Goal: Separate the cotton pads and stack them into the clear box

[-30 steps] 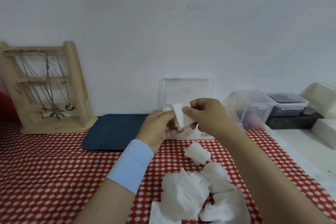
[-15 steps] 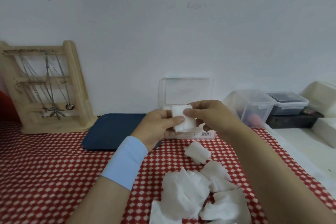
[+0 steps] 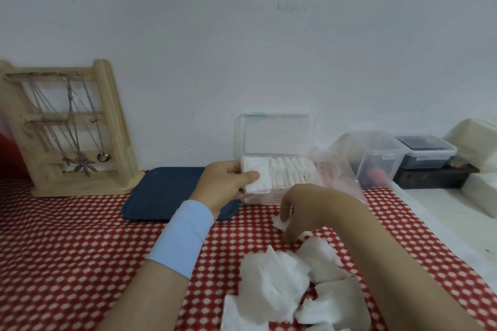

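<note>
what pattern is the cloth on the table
The tablecloth is red with a regular grid of small white dots, seen best in the head view, the only one.

We see the clear box (image 3: 269, 197) standing beyond the loose pads, its lid upright and open. Inside, a row of cotton pads (image 3: 293, 173) stands on edge, packed tight. Our left hand (image 3: 223, 185) holds a thin stack of pads (image 3: 256, 177), white and square, upright at the box's left end. Nearer us lies a loose pile of pads (image 3: 271, 285), crumpled and overlapping. At its far edge our right hand (image 3: 309, 207) grips a single pad (image 3: 279, 222).
</note>
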Tool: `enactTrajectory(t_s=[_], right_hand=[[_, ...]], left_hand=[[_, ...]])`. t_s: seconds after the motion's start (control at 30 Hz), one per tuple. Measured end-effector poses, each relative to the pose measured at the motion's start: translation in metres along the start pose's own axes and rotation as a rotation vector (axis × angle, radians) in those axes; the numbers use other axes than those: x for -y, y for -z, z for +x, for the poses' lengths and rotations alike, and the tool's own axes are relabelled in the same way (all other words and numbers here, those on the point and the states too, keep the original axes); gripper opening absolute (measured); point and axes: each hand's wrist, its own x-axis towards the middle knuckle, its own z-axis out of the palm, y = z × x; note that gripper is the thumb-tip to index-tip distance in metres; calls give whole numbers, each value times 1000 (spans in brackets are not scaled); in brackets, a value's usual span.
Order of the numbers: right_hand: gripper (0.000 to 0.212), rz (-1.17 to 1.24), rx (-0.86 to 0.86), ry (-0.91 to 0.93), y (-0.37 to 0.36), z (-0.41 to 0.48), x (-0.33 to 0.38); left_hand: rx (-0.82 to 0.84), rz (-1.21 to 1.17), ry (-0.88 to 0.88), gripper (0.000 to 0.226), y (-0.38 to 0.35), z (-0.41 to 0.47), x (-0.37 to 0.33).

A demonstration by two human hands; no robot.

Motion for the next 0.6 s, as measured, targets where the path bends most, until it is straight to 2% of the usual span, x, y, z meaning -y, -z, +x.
enactTrajectory(t_s=[0.17,0.27,0.43,0.6], right_hand=[[34,-164,-114,-47,-9,7,13],[22,-153,-144,-50,-9,9,11],[20,-17,-127,-28,0,8,0],[13,264,-219,72,21,-5,-15]], left_hand=[[1,16,-9,19,-1,0,0],[-2,26,-15,18,0,0,0],[-10,36,-16,14,2,1,1],[-61,54,-24,16,4,2,2]])
